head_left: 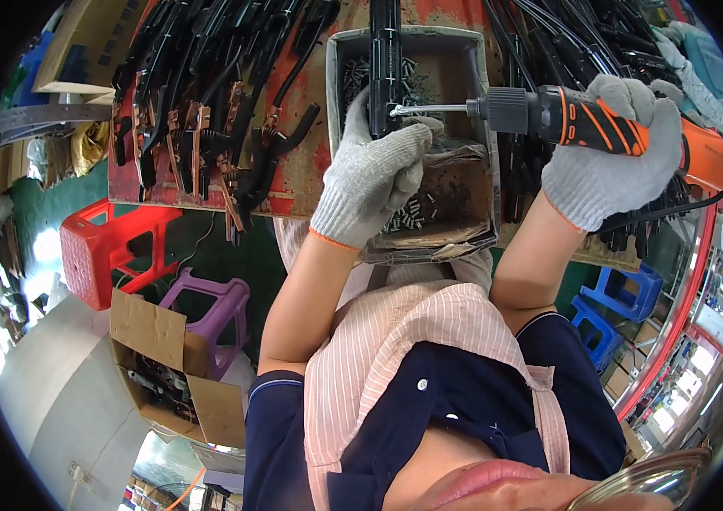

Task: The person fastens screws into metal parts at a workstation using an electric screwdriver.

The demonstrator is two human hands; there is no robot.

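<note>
In my gloved left hand (363, 180), closed around its near end, is a glossy black tube (385, 53) that stretches away over the box. My gloved right hand (608, 162) wraps around an orange and black electric screwdriver (578, 119), held sideways. Its long metal bit points left, and the tip meets the tube's side just above my left fingers. A small shiny spot shows at the tip; whether it is a screw cannot be made out. Below both hands sits a worn cardboard box (491, 192) with small metal screws (412, 213) in its two sections.
Black tubular parts with copper-coloured pieces (200, 136) lie on the red worn table (293, 183) at left. More black tubes (548, 51) are piled at right. Around the table stand a red stool (89, 255), a purple stool (217, 302), blue stools (625, 294) and an open carton (153, 328).
</note>
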